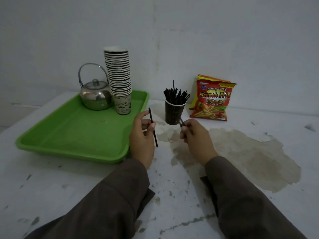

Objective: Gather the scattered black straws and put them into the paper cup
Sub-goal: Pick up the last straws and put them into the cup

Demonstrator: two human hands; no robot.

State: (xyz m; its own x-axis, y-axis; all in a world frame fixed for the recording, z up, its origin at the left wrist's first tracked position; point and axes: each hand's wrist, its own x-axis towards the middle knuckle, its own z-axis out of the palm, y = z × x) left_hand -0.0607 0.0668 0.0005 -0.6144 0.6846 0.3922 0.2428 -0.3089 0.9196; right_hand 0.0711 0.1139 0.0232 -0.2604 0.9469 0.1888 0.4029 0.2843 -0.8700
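Note:
A dark paper cup [173,114] stands on the white table, filled with several black straws [176,95] that fan out above its rim. My left hand [142,137] pinches one black straw [153,129] almost upright, just left of the cup. My right hand [195,137] is closed on another black straw [182,123], of which only a short end shows in front of the cup's base. Both hands hover just in front of the cup.
A green tray [72,137] on the left holds a steel kettle [95,95] and a tall stack of paper cups [119,80]. A red French fries snack bag [212,99] leans on the wall right of the cup. A brown stain [241,156] marks the table.

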